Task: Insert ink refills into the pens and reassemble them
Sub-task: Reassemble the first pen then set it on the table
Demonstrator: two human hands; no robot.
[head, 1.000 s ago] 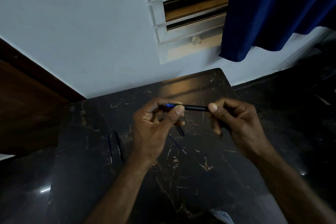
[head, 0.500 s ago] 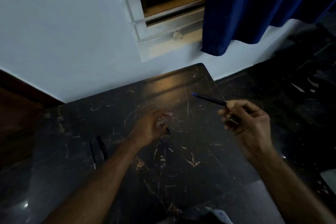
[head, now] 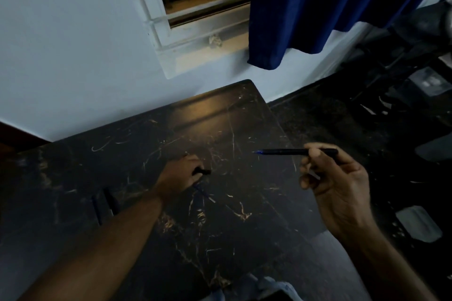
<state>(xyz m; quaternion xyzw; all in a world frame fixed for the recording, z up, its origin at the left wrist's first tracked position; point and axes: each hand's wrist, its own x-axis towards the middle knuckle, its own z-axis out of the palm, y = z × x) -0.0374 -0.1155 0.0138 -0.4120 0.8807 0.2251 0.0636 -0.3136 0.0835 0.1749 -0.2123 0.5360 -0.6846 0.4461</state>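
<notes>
My right hand (head: 337,186) holds a dark pen (head: 288,152) level above the table's right side, its blue tip pointing left. My left hand (head: 182,175) rests low on the dark marbled table (head: 220,227), fingers closed around a small black pen cap (head: 203,171). A thin blue refill (head: 204,192) lies on the table just below that hand. Two more dark pen parts (head: 105,205) lie side by side at the table's left.
A white wall, a louvred window (head: 203,7) and a blue curtain (head: 318,2) stand behind the table. To the right, dark floor with cluttered dark objects (head: 403,80) and a pale item (head: 418,226). Blue cloth (head: 274,291) shows at the bottom edge.
The hands parted: my right hand kept the pen and moved right. My left hand dropped to the table and closed on the black cap.
</notes>
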